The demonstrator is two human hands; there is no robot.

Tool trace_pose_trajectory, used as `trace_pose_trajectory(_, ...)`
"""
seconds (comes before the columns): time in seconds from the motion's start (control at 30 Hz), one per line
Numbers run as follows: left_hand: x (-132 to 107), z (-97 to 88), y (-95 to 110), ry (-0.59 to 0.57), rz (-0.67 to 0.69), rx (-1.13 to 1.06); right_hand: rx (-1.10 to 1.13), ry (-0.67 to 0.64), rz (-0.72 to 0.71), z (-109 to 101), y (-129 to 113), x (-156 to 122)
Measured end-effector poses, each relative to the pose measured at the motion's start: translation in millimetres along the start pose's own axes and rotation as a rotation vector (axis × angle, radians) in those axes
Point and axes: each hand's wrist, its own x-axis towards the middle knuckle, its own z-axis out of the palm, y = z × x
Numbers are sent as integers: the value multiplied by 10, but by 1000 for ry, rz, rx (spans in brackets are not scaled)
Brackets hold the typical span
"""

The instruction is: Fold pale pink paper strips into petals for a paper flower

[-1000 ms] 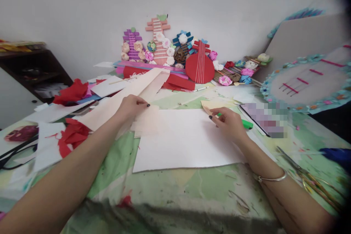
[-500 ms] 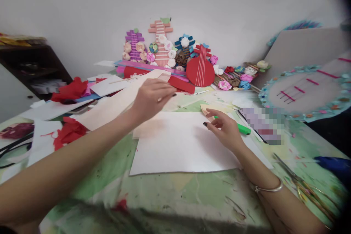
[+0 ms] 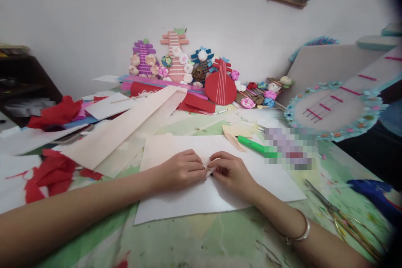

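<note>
My left hand (image 3: 185,170) and my right hand (image 3: 231,171) meet above a white board (image 3: 176,207). Their fingertips are pinched together around a small, thin, pale piece of paper (image 3: 206,161), mostly covered by the fingers. A pale peach sheet (image 3: 157,147) lies over the board's far left corner, beside my left hand. Beyond my right hand, a green-handled tool (image 3: 254,145) rests on the board's far edge, next to a curled cream paper scrap (image 3: 234,137). A silver bangle circles my right wrist.
Long peach paper (image 3: 125,127) and crumpled red paper (image 3: 50,173) lie at left. Gold-handled scissors (image 3: 342,220) and a blue tool (image 3: 373,194) are at right. Behind stand a red paper lute (image 3: 220,88), several decorated crafts and a large flower-edged lute (image 3: 334,109).
My left hand has come down and nearer from above the peach paper to the board. My right hand has moved nearer and left, away from the green-handled tool; the fingertips now meet.
</note>
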Motion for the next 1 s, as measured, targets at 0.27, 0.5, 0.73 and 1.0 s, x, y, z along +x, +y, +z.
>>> trace_pose_trajectory(0.27,-137,-57,11,23,-52,-74,-229,45,-154,40,-70,-105)
trace_pose_trajectory(0.5,-133,-50,-1,56,-41,-95,-253,-56,-321,-38,-147,-90)
trace_pose_trajectory(0.73,-93,-70,23,-19,-75,-288,-15,-101,-106,-82,-41,-123)
trace_pose_trajectory(1.0,-75,-69,-46,0,-241,-588,98,-184,-140,-184,-1,-52)
